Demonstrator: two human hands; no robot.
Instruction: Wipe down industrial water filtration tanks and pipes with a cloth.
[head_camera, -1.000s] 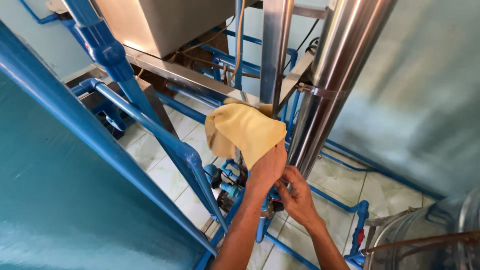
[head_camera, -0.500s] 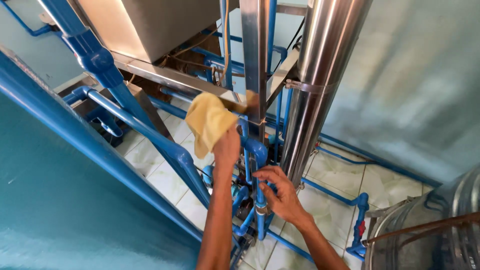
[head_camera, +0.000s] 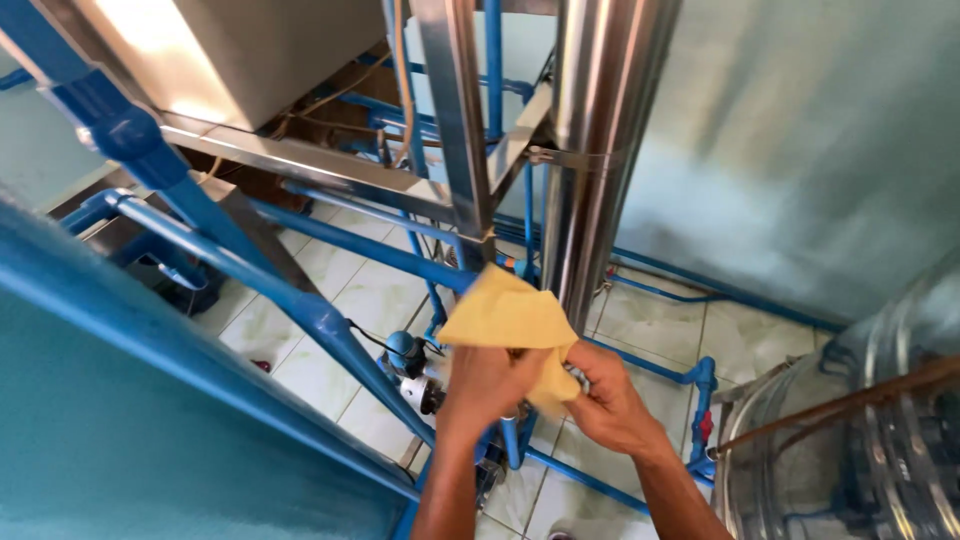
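Yellow cloth (head_camera: 505, 318) sits just below frame centre, gripped by both hands: left hand (head_camera: 487, 382) closed on its lower edge, right hand (head_camera: 604, 395) pinching the lower-right corner w/ fingers curled. Cloth fans up and leftward, touching or just in front of the steel column (head_camera: 600, 150) — can't tell which.

Floor (head_camera: 370, 300) is pale tile w/ dark grout, seen far below thru the pipework. Walls at right and lower left are teal.

Blue pipes (head_camera: 300, 300) run diagonally from upper left to bottom centre, crossing in front of the floor. Steel frame post (head_camera: 455, 120) stands at top centre, next to the column. Grey metal box (head_camera: 250, 60) at upper left. Small pump (head_camera: 410, 360) sits left of the hands. Clear water jug (head_camera: 860, 440) fills lower right, w/ a brownish rod (head_camera: 840, 405) lying across it.
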